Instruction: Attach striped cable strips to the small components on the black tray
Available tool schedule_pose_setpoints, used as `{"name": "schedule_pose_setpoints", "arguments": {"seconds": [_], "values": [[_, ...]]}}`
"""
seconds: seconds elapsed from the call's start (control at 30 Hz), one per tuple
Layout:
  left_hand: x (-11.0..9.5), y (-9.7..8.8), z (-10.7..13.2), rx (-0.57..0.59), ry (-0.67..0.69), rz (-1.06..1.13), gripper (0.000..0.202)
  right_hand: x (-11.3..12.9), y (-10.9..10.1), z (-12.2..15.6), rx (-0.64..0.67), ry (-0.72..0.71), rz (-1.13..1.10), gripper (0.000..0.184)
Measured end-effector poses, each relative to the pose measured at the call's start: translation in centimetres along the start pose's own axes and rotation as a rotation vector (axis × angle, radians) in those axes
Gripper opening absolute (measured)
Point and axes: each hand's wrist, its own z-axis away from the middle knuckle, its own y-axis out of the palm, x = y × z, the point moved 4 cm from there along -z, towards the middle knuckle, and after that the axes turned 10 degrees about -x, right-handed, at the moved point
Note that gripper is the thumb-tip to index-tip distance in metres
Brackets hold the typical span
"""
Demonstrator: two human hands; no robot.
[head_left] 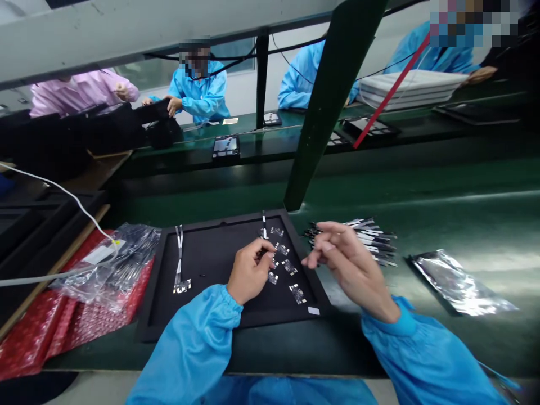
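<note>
A black tray (202,264) lies on the green bench in front of me. Several small black circuit pieces (297,293) sit in a row on its right half. My left hand (248,270) is curled over the tray, fingertips pinched on a small piece near that row. My right hand (348,261) hovers at the tray's right edge, fingers loosely bent, thumb and forefinger close together; whether anything is in them I cannot make out. Just behind it lies a pile of thin black and silver strips (375,239). One flat cable with a connector (180,264) rests on the tray's left half.
A clear plastic bag (113,264) lies on red wrap (63,323) at left, crossed by a white cable (63,194). A silver foil bag (459,281) is at right. A green post (324,107) stands behind the tray. Other people in blue and pink coats work across the line.
</note>
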Motion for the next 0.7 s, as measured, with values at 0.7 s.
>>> {"name": "schedule_pose_setpoints", "arguments": {"seconds": [0.7], "values": [[-0.5, 0.8, -0.2, 0.15, -0.034, -0.152, 0.017, -4.2, 2.6, 2.0, 0.174, -0.05, 0.043, 0.059]]}}
